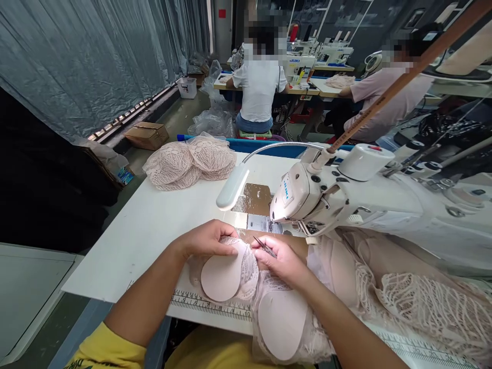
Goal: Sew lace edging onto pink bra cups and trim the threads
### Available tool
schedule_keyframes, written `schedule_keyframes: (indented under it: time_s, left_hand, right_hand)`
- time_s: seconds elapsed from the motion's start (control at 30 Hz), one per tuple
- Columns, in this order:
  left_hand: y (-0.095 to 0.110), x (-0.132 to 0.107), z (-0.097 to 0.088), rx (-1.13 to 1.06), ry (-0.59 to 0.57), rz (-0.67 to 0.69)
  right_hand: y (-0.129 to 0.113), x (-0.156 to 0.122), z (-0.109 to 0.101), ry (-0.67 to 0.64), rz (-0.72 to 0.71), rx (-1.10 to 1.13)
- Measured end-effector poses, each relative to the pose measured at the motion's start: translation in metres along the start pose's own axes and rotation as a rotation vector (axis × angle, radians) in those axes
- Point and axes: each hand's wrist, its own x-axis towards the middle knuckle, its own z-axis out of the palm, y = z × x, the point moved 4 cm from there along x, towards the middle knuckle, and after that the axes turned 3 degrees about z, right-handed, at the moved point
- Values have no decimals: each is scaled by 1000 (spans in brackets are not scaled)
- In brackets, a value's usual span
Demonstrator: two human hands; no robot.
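My left hand [207,240] pinches the top edge of a pink padded bra cup [222,277] trimmed with lace, lying on the white sewing table [146,225]. Closed around small metal snips [264,246], my right hand [282,262] points their tips toward the cup's upper edge. A second pink cup [280,323] of the same garment rests below my right wrist, near the table's front edge. Both hands sit just in front of the white sewing machine head [303,197].
A pile of lace bra pieces [190,161] lies at the table's far left. More lace pieces [415,297] are heaped at right under the machine arm. A gooseneck lamp [232,187] hangs over the needle plate. Two people sit at machines ahead. A cardboard box [146,134] sits on the floor.
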Motion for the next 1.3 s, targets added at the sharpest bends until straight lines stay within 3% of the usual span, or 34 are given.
schedule_keyframes:
  time_s: [0.3, 0.43, 0.6, 0.87, 1.3]
  left_hand:
    - [0, 12, 14, 126, 125, 14]
    - [-3, 16, 19, 63, 114, -7]
    - [-2, 16, 22, 14, 117, -48]
    - [-1, 18, 23, -78, 214, -91]
    - [-5, 22, 29, -142, 166, -69]
  right_hand:
    - [-7, -3, 1, 80, -41, -80]
    - [-10, -4, 2, 89, -62, -35]
    - [5, -3, -4, 95, -75, 85]
    - [1, -6, -9, 32, -86, 5]
    - [-12, -7, -4, 128, -106, -92]
